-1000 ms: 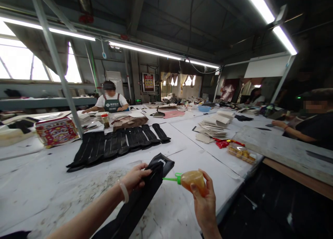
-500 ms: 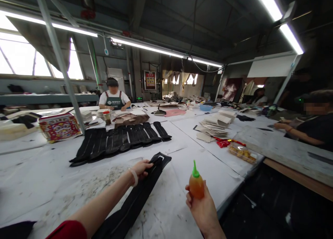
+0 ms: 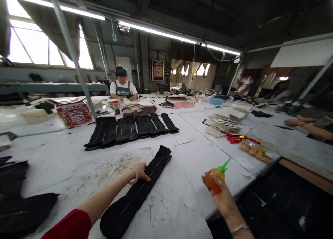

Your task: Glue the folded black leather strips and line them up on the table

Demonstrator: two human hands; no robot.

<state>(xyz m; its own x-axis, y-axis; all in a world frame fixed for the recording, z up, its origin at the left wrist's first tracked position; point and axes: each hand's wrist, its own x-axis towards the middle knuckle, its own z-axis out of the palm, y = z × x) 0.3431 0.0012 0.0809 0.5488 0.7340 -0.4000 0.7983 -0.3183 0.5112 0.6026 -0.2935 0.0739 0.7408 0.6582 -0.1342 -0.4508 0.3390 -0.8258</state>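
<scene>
A long black padded strip point(image 3: 153, 176) with a pale line down its middle lies flat and slantwise on the white tabletop before me. My left hand point(image 3: 140, 172) is closed at its left edge, the thumb resting over the upper face; the other fingertips are partly hidden. To the right, my right hand point(image 3: 221, 194) wraps round a squeeze bottle point(image 3: 214, 179) of orange liquid. Its green nozzle points up and to the right, above the table and apart from the strip. Several similar black strips point(image 3: 130, 130) lie in a row beyond my left hand.
More black pieces point(image 3: 23, 211) lie at near left. A red patterned box point(image 3: 74, 114) stands by a metal post. At right are stacked pale sheets point(image 3: 223, 123), a red wrapper point(image 3: 234, 139) and a clear food tray point(image 3: 256, 152). Co-workers sit across and at far right.
The strip's far end, folded up in my left hand before, now lies flat, and that hand is lower along it. My right hand has moved right, tilting the bottle. The view has shifted.
</scene>
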